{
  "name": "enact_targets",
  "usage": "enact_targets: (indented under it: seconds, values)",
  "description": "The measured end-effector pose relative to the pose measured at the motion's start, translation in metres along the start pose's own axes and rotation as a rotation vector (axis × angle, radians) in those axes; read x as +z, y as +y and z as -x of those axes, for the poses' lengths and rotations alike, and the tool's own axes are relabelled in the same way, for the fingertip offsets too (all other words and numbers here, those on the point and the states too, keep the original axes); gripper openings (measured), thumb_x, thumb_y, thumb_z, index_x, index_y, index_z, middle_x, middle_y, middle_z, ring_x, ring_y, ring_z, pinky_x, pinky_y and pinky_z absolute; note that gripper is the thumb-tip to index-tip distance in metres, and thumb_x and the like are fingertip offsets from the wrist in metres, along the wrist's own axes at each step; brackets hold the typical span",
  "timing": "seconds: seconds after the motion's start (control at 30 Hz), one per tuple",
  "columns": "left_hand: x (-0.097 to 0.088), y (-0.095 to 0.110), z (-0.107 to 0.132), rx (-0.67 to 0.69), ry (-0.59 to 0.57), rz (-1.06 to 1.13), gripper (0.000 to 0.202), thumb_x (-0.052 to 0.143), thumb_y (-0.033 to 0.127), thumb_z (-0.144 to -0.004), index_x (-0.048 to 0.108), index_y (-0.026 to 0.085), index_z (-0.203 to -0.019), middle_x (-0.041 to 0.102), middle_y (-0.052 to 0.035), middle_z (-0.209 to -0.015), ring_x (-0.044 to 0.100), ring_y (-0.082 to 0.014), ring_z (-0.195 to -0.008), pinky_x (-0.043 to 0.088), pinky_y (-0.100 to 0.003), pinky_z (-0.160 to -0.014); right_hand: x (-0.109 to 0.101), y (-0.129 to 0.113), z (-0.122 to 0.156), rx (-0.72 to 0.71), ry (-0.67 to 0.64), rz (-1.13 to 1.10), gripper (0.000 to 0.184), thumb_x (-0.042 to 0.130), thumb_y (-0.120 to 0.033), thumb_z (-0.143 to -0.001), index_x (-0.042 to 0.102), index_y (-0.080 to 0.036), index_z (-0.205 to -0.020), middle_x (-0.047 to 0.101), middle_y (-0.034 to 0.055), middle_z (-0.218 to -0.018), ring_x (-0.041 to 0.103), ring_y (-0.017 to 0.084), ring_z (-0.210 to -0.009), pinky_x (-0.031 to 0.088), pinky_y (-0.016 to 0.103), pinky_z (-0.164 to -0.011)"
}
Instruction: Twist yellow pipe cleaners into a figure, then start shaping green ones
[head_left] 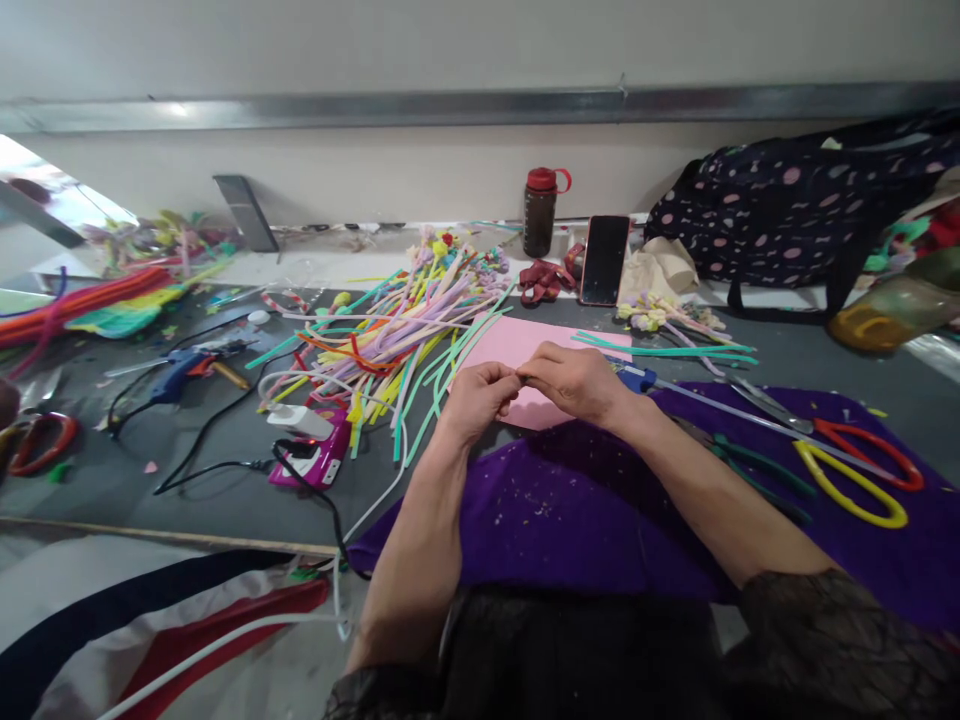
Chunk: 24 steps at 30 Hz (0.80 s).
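Note:
My left hand [484,398] and my right hand [574,382] meet fingertip to fingertip over a pink sheet [517,340]. Both are closed in a pinch, and whatever lies between the fingers is too small or hidden to name. Beneath my wrists spreads a purple cloth [555,510]. Green pipe cleaners [675,350] rest partly on the sheet, just beyond my right hand. To the left of my left hand lies a big heap of pastel pipe cleaners [405,330], with several green ones reaching toward my fingers.
Right of me are red-and-yellow-handled scissors [855,455] and green-handled pliers [757,475]. A magenta power strip [315,455] with cables and a blue glue gun [187,375] sit left. At the back stand a bottle [538,215], a phone [604,260] and a patterned bag [780,210].

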<state>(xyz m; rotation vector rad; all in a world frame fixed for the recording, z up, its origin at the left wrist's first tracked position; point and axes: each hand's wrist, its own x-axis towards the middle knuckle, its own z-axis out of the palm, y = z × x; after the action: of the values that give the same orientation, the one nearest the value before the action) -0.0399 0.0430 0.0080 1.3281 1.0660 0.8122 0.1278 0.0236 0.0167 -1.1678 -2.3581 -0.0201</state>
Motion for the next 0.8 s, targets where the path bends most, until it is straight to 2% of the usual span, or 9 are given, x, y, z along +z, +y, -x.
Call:
enact_targets:
  seconds: [0.17,0.33,0.43,0.63,0.8]
  values:
    - [-0.001,-0.005,0.000,0.030,-0.054,-0.115,0.012,0.057,0.026,-0.065,0.055,0.014,-0.061,0.046,0.0058,-0.044,0.038,-0.0045,-0.036,0.028,-0.017,-0.037,-0.003,0.005,-0.001,-0.026,-0.066,-0.048,0.020,0.045,-0.024,-0.086,0.065,-0.018,-0.087,0.059,0.0044,-0.081,0.054,0.012,-0.073,0.034,0.022,-0.060]
    - [-0.001,-0.006,0.002,0.191,-0.031,-0.396,0.018,0.056,0.031,-0.070,0.060,0.015,-0.066,0.049,0.0048,-0.047,0.043,-0.0058,-0.041,0.031,-0.017,-0.041,-0.002,0.013,-0.002,-0.001,-0.082,-0.183,0.015,0.051,-0.021,-0.082,0.065,-0.014,-0.080,0.060,0.0042,-0.076,0.054,0.013,-0.072,0.035,0.022,-0.063]
    - [0.000,-0.003,0.004,0.262,-0.015,-0.486,0.019,0.056,0.032,-0.071,0.063,0.015,-0.068,0.053,0.0032,-0.051,0.046,-0.0063,-0.043,0.033,-0.018,-0.043,-0.002,0.016,-0.003,0.054,-0.096,-0.295,0.011,0.055,-0.018,-0.078,0.065,-0.012,-0.076,0.061,0.0036,-0.071,0.054,0.012,-0.068,0.035,0.022,-0.062]
    - [0.004,0.000,0.005,0.210,0.019,-0.237,0.022,0.062,0.034,-0.067,0.061,0.014,-0.076,0.057,0.0017,-0.058,0.049,-0.0071,-0.043,0.038,-0.018,-0.041,-0.005,0.014,-0.004,0.256,-0.015,-0.540,0.013,0.055,-0.022,-0.076,0.061,-0.013,-0.070,0.056,-0.0009,-0.061,0.047,0.008,-0.054,0.032,0.020,-0.052]
    - [0.005,0.001,0.006,0.234,0.031,-0.176,0.021,0.060,0.035,-0.069,0.060,0.015,-0.075,0.052,0.0041,-0.051,0.046,-0.0059,-0.040,0.036,-0.016,-0.038,-0.009,0.008,-0.005,0.220,0.059,-0.516,0.012,0.054,-0.020,-0.075,0.061,-0.013,-0.068,0.057,0.0000,-0.064,0.047,0.008,-0.057,0.033,0.021,-0.055]
